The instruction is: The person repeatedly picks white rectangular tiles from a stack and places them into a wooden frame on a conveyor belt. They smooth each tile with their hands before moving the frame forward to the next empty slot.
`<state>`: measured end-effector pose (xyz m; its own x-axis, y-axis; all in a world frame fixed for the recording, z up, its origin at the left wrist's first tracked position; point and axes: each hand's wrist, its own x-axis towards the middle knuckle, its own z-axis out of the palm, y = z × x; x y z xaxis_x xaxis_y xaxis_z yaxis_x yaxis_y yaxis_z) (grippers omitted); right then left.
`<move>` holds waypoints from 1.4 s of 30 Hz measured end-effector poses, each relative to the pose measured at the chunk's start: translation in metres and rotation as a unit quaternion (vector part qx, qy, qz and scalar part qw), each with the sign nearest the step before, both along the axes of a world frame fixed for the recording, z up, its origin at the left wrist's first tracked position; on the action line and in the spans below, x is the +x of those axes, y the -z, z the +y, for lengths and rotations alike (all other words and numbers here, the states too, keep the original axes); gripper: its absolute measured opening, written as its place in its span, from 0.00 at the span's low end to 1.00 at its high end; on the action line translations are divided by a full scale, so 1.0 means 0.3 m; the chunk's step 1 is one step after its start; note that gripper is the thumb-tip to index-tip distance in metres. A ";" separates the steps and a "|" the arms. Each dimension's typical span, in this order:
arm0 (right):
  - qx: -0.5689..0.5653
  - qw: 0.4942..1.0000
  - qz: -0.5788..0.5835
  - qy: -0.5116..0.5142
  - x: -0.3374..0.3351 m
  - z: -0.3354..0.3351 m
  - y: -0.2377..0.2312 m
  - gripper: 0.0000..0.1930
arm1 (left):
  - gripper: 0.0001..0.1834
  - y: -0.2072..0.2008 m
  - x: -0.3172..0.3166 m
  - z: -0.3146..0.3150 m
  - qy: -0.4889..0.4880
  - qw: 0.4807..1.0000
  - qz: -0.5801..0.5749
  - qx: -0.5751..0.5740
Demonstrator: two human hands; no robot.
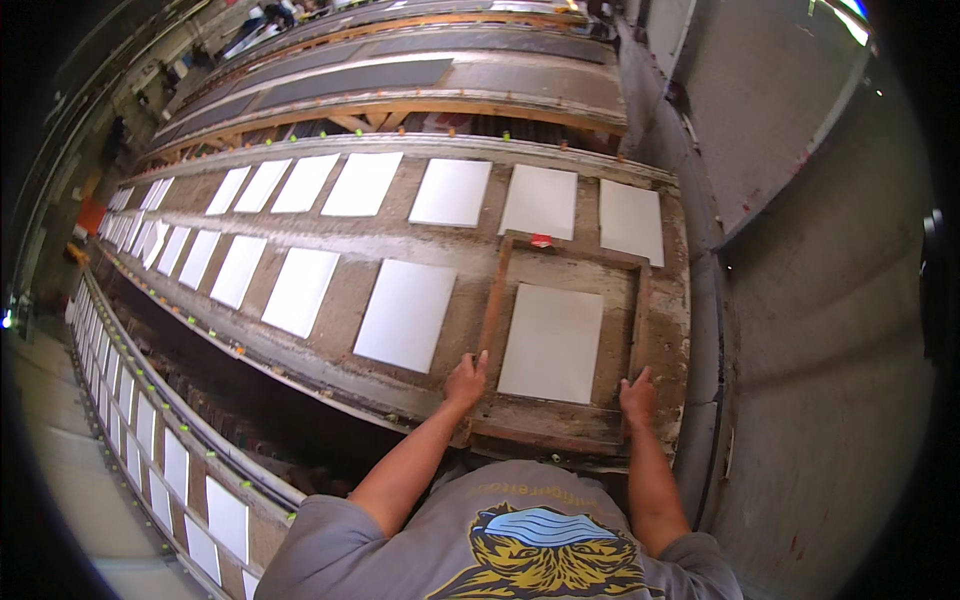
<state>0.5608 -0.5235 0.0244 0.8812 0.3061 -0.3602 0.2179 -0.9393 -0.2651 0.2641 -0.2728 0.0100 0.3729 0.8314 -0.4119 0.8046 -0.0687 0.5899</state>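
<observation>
at our 12 o'clock we see a worn, brown wooden frame [494, 305], rectangular and open in the middle, marked red near 12 o'clock on its far rail. inside its outline we see a plain white sheet [550, 343] lying flat, long sides pointing between 12 and 1 o'clock.

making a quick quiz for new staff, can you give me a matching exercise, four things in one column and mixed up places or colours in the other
1. left hand
2. right hand
3. small red object
4. shirt

A. right side of wooden frame
B. grey, with a print
C. left side of wooden frame
D. far side of wooden frame

Pairs: 1-C, 2-A, 3-D, 4-B
</observation>
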 end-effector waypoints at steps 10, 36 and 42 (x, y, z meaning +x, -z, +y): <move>-0.007 0.999 0.031 -0.020 0.011 0.011 -0.093 0.42 | 0.38 -0.010 -0.007 0.029 0.022 0.998 -0.052 0.042; 0.347 0.928 -0.084 -0.101 0.170 0.037 -0.573 0.32 | 0.33 -0.318 0.062 -0.044 -0.092 0.952 -0.288 0.044; 0.367 0.920 -0.062 -0.120 0.453 -0.070 -0.538 0.31 | 0.32 -0.312 0.256 -0.261 -0.116 0.938 -0.323 0.042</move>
<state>0.6965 -0.5447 0.1856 0.7771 0.6178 0.1203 0.4670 -0.4377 -0.7683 0.3408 -0.3511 0.1035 0.3263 0.9408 -0.0913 0.2800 -0.0040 0.9600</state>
